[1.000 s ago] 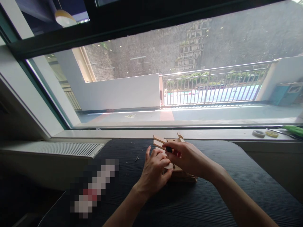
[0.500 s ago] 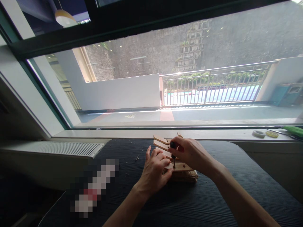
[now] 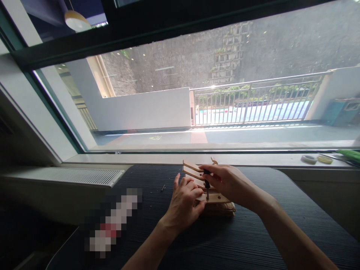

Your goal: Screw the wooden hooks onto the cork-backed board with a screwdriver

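My right hand point(image 3: 232, 185) grips the black handle of a small screwdriver point(image 3: 207, 184). The shaft stands nearly upright, its tip meeting the front slat of a pale wooden slatted piece point(image 3: 213, 197). Over the left end of this piece lies my left hand point(image 3: 184, 200), its bent fingers and thumb holding the wood down. A round dark hole shows in the front slat, right of the tip. Beneath the slats is a layered brown block point(image 3: 229, 209). Whatever is directly under the tip is too small to make out.
A small screw-like metal piece point(image 3: 163, 188) lies on the dark table point(image 3: 261, 236), left of my hands. Farther left is a blurred-out item point(image 3: 115, 221). Two tape rolls point(image 3: 308, 159) and a green object point(image 3: 350, 155) rest on the windowsill point(image 3: 157, 159), below a large window.
My right hand has turned slightly about the screwdriver handle, its wrist shifting a little right. My left hand and the wooden piece stay in place.
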{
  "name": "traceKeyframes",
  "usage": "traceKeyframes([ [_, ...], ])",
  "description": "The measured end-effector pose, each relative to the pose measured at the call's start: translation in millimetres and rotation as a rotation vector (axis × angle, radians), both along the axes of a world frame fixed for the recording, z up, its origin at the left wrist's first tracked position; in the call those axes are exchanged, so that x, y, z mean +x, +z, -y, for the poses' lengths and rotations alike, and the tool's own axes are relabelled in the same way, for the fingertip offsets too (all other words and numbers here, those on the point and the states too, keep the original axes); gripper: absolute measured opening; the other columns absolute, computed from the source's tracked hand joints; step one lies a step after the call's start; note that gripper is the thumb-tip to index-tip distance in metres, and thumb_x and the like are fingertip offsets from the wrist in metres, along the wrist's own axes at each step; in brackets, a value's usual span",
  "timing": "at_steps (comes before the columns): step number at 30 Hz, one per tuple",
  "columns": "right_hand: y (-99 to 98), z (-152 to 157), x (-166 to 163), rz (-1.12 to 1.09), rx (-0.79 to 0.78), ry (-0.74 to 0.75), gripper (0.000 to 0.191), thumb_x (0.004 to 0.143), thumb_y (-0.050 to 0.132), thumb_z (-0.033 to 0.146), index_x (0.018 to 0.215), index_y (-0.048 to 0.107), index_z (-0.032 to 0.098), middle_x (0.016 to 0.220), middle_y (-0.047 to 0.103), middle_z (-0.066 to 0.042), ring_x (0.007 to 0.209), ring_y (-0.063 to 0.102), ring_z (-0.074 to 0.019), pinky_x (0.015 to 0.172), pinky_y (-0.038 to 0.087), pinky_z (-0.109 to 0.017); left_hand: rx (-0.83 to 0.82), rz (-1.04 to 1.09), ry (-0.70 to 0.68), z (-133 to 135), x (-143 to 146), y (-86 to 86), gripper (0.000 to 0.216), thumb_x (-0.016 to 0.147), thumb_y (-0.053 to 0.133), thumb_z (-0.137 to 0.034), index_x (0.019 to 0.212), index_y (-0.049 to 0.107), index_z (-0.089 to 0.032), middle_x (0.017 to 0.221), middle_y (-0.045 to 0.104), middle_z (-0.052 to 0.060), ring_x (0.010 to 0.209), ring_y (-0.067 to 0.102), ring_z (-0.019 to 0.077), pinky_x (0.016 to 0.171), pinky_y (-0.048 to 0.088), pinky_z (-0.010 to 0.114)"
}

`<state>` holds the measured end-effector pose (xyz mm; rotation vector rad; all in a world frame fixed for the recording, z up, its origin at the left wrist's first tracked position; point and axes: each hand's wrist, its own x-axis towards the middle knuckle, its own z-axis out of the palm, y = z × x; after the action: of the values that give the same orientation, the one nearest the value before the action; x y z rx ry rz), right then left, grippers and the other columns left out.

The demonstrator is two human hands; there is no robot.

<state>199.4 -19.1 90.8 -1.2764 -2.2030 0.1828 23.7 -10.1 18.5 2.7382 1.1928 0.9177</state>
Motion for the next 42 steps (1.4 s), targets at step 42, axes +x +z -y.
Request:
traceKeyframes([
  [42, -7.7, -6.3, 2.0, 0.007, -0.033, -0.049, 0.029, 0.086, 0.048, 0.03, 0.112, 0.061, 0.025, 0.073, 0.067, 0.0, 0.063, 0.057, -0.0136, 0.057, 0.037, -0.023, -0.011, -0.018, -0.005, -0.9, -0.5, -2.2, 0.004, 0.079, 0.06, -0.027, 0.08, 0.06, -0.024, 0.092, 0.062, -0.001, 0.108, 0.046, 0.0206, 0.111, 0.006, 0.053],
])
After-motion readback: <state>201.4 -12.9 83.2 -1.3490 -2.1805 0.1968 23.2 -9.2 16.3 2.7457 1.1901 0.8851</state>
